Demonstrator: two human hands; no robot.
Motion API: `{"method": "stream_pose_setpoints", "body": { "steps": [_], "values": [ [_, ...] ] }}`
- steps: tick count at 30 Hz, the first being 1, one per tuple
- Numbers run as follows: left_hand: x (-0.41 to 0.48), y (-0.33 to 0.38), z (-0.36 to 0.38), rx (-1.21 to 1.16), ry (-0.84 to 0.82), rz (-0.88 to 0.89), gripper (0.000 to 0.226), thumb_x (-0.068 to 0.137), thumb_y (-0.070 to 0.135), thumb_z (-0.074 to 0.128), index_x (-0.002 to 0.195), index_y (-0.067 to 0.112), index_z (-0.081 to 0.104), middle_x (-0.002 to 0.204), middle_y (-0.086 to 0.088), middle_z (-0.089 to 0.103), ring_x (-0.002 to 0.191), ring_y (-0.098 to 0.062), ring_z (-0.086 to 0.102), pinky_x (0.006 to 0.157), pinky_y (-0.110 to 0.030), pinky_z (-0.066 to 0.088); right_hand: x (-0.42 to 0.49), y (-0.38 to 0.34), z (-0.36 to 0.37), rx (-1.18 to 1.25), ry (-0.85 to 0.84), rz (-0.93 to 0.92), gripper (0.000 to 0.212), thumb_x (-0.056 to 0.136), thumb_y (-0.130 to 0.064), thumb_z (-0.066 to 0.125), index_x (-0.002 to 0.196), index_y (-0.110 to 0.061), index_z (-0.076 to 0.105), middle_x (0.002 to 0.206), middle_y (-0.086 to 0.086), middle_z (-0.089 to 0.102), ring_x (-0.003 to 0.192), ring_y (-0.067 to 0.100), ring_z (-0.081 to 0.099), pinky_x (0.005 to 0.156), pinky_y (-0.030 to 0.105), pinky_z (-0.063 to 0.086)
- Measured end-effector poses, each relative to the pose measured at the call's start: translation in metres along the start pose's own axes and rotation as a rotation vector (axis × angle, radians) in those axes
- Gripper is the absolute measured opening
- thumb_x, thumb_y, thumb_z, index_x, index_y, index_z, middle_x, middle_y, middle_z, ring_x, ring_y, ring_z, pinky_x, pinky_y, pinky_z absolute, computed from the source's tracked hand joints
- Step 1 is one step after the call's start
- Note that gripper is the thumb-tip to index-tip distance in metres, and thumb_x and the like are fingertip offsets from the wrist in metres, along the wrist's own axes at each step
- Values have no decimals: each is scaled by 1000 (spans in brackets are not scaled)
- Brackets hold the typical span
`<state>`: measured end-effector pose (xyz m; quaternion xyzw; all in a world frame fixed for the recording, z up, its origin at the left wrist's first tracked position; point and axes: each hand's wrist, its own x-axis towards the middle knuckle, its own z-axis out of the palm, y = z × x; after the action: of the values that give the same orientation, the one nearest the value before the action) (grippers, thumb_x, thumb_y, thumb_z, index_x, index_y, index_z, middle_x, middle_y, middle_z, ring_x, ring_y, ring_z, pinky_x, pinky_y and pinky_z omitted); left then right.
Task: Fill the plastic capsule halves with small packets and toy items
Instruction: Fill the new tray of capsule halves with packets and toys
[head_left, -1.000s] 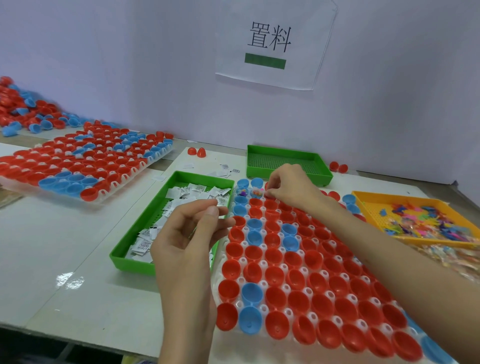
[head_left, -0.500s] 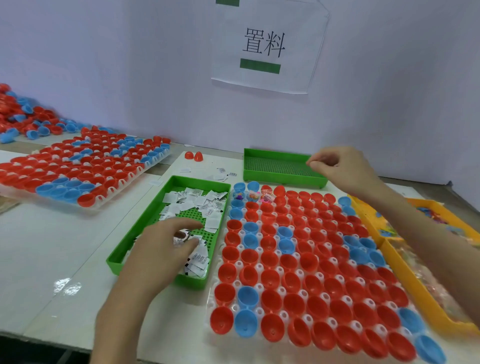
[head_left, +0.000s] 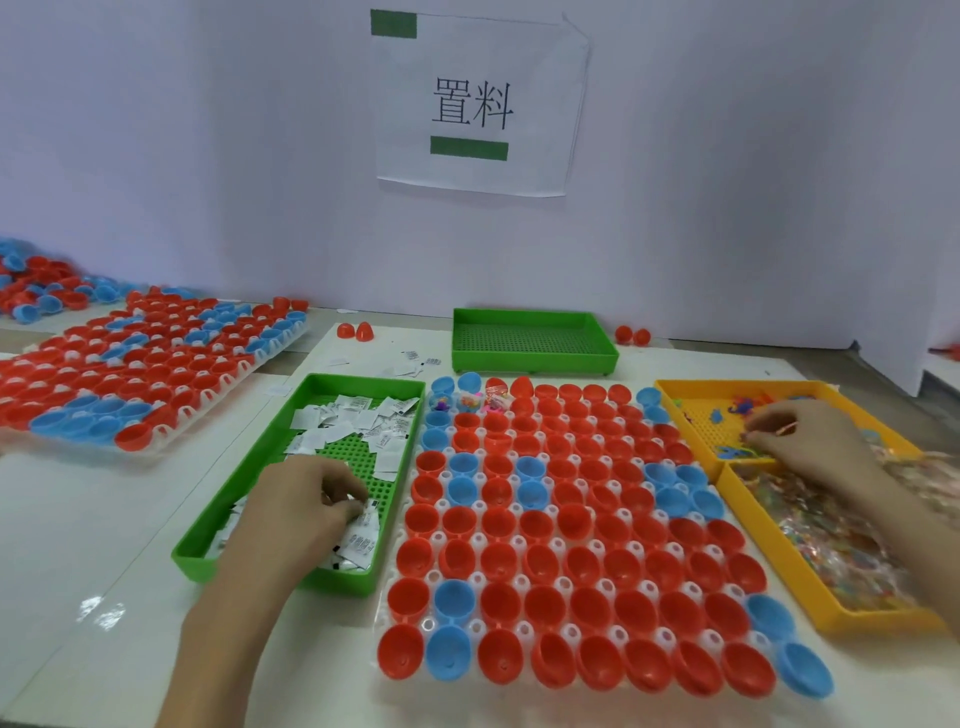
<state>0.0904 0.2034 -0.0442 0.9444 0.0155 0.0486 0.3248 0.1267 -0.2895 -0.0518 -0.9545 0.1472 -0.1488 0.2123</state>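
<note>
Observed rack (head_left: 385, 616) of red and blue capsule halves (head_left: 574, 519), open sides up, with small coloured toys (head_left: 470, 401) showing only in a few halves at its far-left corner. Noted left hand (head_left: 304, 512) just left of rack inside green tray (head_left: 363, 380), fingers curled down and pinching white packets (head_left: 358, 415). Recorded right hand (head_left: 808, 444) just right of rack in far yellow tray (head_left: 727, 385), fingertips bunched over toy pieces (head_left: 737, 451), grasp not discernible; logged second green tray (head_left: 530, 358) just beyond rack and near yellow tray (head_left: 774, 545) of clear-wrapped items (head_left: 831, 540) at rack's right.
</note>
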Motion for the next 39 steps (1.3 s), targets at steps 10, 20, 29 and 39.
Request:
{"method": "stream_pose_setpoints", "body": {
  "steps": [10, 20, 29, 39],
  "values": [
    [-6, 1, 6, -43, 241, 6, 22, 88, 9, 73, 80, 30, 72, 81, 9, 68, 68, -9, 59, 60, -26, 42, -2, -8, -4, 225, 123, -32, 12, 87, -29, 77, 78, -23, 72, 84, -6, 72, 65, 13, 66, 50, 20, 41],
    [-6, 0, 4, 29, 103, -52, 13, 84, 12, 79, 85, 25, 76, 83, 5, 66, 74, -10, 59, 64, -27, 45, 8, 13, 3, 30, 38, 64, 6, 90, -25, 72, 85, -28, 70, 101, 8, 72, 73, 6, 54, 59, 26, 38],
    [-11, -3, 8, -177, 342, 13, 19, 84, -2, 74, 90, 16, 77, 75, 11, 68, 75, -2, 62, 74, -26, 46, -2, 9, -4, 233, 229, -46, 17, 86, -5, 74, 84, -22, 73, 85, -3, 67, 77, 3, 58, 60, 21, 39],
    [-18, -5, 14, -286, 553, 33, 25, 88, 7, 72, 86, 32, 71, 80, 17, 67, 76, -2, 62, 72, -28, 46, -11, 0, -7, 270, 376, -97, 11, 88, -4, 71, 87, -14, 74, 84, 1, 69, 72, 3, 59, 61, 19, 42]
  ]
}}
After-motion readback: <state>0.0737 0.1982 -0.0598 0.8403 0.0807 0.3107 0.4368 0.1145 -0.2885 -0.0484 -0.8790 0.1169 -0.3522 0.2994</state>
